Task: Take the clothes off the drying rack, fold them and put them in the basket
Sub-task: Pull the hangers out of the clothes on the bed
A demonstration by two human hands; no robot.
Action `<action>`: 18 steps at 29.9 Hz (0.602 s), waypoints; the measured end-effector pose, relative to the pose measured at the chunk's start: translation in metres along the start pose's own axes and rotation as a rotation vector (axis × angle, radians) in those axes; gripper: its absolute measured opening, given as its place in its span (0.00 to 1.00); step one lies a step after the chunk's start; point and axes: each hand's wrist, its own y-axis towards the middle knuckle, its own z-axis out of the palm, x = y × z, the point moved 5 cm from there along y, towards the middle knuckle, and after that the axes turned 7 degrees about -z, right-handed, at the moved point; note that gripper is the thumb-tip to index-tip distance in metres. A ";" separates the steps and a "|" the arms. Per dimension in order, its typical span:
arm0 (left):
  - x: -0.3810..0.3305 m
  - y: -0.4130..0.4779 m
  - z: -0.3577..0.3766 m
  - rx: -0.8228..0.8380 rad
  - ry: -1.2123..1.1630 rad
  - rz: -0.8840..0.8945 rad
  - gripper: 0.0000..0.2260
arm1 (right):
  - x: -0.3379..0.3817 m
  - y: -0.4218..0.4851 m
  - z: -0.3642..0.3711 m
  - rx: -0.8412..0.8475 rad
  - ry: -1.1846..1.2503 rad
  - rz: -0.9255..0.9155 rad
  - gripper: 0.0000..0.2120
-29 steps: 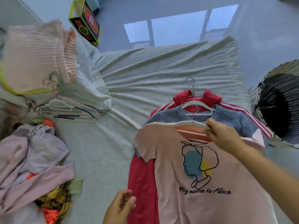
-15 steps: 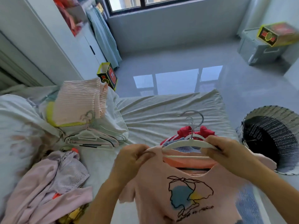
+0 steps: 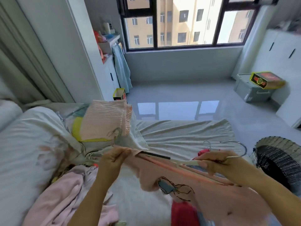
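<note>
Both forearms reach forward from the bottom edge, raised over the bed [image 3: 179, 136]. The left grip [image 3: 112, 158] is narrow, thumb and fingertips pinching the shoulder edge of a pink T-shirt [image 3: 211, 201] where it meets the dark end of a hanger [image 3: 187, 162]. The right grip [image 3: 213, 162] is curled round the hanger close to its metal hook, which sticks out to the right. The hanger is tipped almost flat, and the shirt is still on it, drooping between and below the hands with its printed drawing facing up.

A red garment [image 3: 184, 214] lies under the shirt, partly hidden. The dark woven basket [image 3: 273, 141] stands on the floor just beside the bed's right edge. A folded pink striped top [image 3: 105, 119] rests on the bed's far left part, and a loose heap of pale pink clothes [image 3: 61, 193] lies at near left.

Beyond the bed are a glossy grey floor [image 3: 179, 92], a black-framed window [image 3: 184, 22], and a yellow-edged box [image 3: 267, 79] on a grey crate [image 3: 249, 92].
</note>
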 end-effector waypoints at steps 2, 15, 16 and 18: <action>0.020 0.000 -0.022 -0.046 -0.025 -0.034 0.08 | 0.005 -0.002 0.022 0.021 -0.008 -0.012 0.23; 0.015 -0.034 -0.027 0.142 -0.392 -0.234 0.09 | 0.008 -0.018 0.010 -0.794 1.290 -0.279 0.34; 0.010 -0.038 -0.027 0.132 -0.381 -0.233 0.09 | 0.005 -0.020 0.008 -0.814 1.317 -0.283 0.35; 0.001 -0.045 -0.032 0.094 -0.354 -0.226 0.10 | 0.006 -0.028 0.004 -0.858 1.320 -0.289 0.30</action>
